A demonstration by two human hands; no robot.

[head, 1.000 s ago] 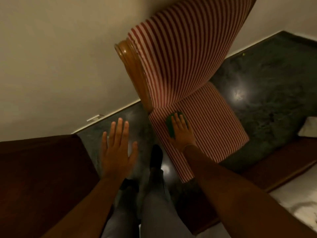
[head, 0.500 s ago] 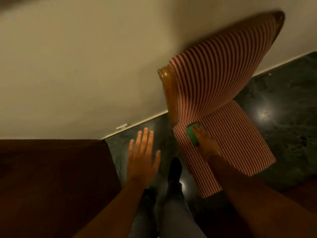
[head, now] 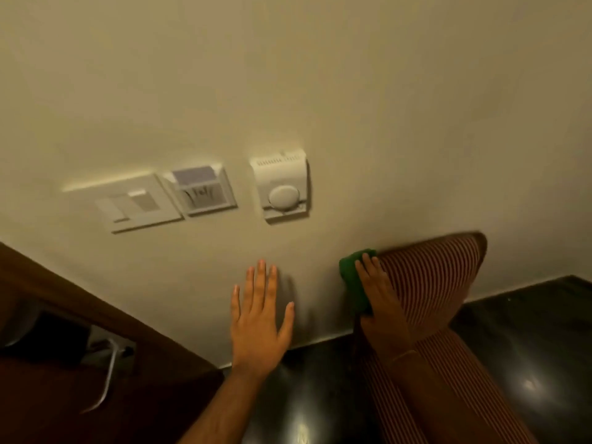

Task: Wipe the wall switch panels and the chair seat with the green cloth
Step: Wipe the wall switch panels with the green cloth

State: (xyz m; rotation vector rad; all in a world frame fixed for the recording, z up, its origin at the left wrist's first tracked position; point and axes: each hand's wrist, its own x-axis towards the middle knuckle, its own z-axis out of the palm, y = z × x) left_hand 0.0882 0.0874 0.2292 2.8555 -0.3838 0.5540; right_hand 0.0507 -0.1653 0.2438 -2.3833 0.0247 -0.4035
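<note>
Cloth (head: pixel 354 277), green, under our right fingers (head: pixel 368 267) pressed flat; left fingers (head: pixel 261 283) spread, empty; switch panels (head: pixel 141 203) above, judged unwiped.

Left hand (head: pixel 260 318) open flat, palm facing away, fingers straight and slightly spread, thumb out to the right. Left forearm bare, runs up from bottom centre, wrist straight. Right hand (head: pixel 378 294) back toward camera, fingers curled down over the green cloth (head: pixel 352 277), gripping or pressing it, hard to say which. Right forearm bare, enters from lower right, wrist roughly in line. Hands near each other, apart, not touching.
</note>
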